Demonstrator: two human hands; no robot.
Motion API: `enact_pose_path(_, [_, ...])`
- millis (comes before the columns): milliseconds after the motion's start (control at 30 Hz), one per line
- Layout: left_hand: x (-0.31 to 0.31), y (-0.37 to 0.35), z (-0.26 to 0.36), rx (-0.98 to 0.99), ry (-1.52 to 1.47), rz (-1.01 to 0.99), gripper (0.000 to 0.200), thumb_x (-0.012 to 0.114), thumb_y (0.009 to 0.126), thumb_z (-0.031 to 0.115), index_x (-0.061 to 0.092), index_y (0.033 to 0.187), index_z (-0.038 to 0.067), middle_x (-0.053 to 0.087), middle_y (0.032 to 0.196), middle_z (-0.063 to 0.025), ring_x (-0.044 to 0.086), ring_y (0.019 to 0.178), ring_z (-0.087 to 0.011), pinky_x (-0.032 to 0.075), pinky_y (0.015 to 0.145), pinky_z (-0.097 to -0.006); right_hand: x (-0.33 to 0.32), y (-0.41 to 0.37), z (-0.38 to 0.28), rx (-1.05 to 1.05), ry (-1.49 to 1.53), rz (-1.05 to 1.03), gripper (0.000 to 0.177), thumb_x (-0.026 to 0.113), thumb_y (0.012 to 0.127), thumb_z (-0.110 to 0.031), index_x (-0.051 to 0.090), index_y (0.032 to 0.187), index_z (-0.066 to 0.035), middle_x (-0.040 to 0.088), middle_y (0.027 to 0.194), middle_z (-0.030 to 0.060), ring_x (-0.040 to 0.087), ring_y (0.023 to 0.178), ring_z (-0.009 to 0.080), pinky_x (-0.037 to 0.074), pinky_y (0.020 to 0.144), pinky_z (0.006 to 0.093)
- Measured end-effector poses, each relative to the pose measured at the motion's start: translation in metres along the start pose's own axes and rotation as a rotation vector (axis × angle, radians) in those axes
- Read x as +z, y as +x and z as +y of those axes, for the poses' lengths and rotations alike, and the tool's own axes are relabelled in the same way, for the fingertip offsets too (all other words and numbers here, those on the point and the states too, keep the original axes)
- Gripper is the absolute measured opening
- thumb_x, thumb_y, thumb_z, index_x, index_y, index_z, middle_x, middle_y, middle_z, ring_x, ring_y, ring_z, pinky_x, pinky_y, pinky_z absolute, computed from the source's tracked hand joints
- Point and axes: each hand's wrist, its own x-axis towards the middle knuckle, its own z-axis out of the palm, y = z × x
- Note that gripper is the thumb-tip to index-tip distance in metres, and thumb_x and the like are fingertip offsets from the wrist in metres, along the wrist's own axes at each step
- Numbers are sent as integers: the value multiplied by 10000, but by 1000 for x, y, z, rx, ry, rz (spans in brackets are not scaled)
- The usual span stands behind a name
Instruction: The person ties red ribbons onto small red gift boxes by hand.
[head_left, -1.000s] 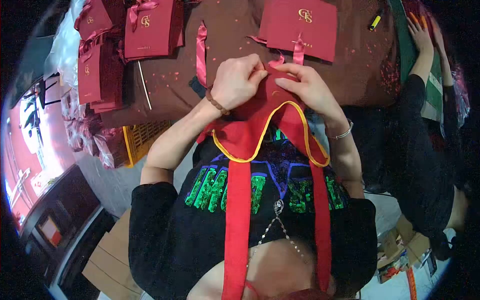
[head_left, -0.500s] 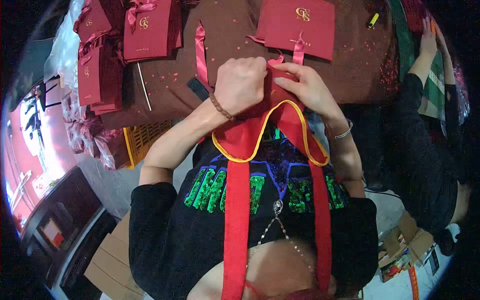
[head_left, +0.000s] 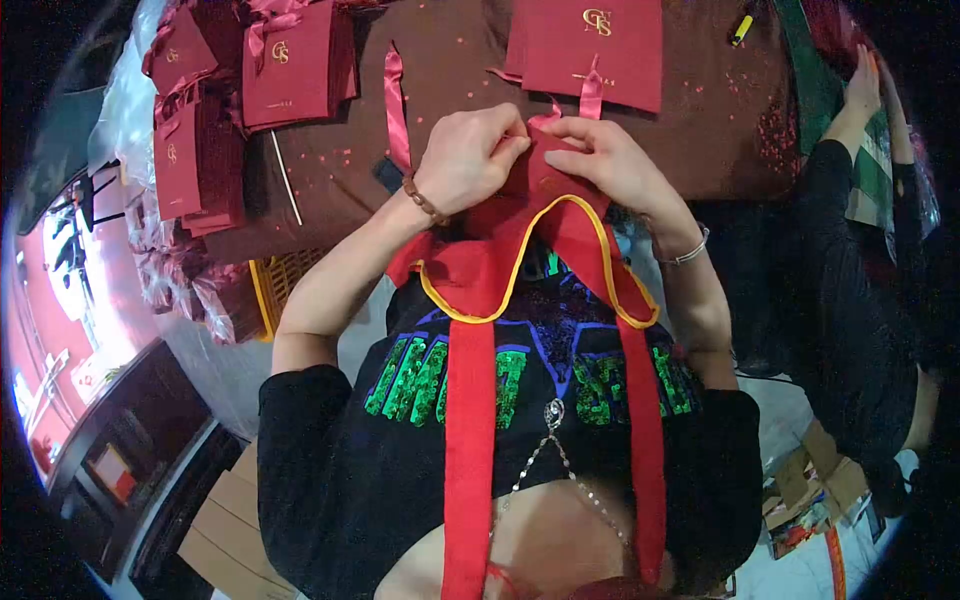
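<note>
Both hands are together over a dark red paper gift bag (head_left: pixel 538 172) at the table's near edge. My left hand (head_left: pixel 468 158), wearing a brown bead bracelet, is closed, thumb and forefinger pinched at the bag's left side; the exact spot is hidden. My right hand (head_left: pixel 618 168), with a silver bangle, grips the right side, thumb and fingers bent over it. A short pink ribbon end (head_left: pixel 546 118) shows between the hands. Just beyond stands another ribbon loop (head_left: pixel 591 92), by a flat stack of red bags (head_left: pixel 592 55) with gold lettering.
More red bags (head_left: pixel 290 70) stand at the back left, with others (head_left: pixel 178 165) nearer. A loose pink ribbon (head_left: pixel 396 110), a white stick (head_left: pixel 286 178), a dark phone-like object (head_left: pixel 390 176) and a yellow marker (head_left: pixel 741 30) lie on the brown cloth (head_left: pixel 450 60). Another person's arm (head_left: pixel 850 115) is at right.
My left hand has turned from a tight fist into a pinch, thumb and forefinger now visible, and shifted slightly left. My right hand stays at the bag, nearly unmoved. The view has shifted slightly.
</note>
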Motion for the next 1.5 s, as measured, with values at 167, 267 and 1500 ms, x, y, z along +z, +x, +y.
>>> enact_pose_path(167, [5,-6,-1,-34,21,28,121,582,775,156,550,750,42,580,654,-141,590,650,-315,439,572,-415,2,0,-9,36,-99,-19,384,562,836,-81,496,1201,18,561,1136,60,522,989,102,424,863,244])
enact_pose_path(267, [14,-6,-5,406,336,254,107,569,759,123,493,711,64,525,601,-107,555,583,-269,402,534,-377,2,-1,-12,14,-137,-9,383,563,834,-87,499,1198,16,554,1156,67,520,1006,112,417,882,254])
enact_pose_path(1500, [-9,2,-13,158,-45,-57,140,623,752,178,554,766,57,582,694,-117,597,678,-286,450,582,-379,9,-8,-26,-32,-213,12,336,591,813,-100,530,1129,-1,600,1063,76,538,971,110,437,847,268])
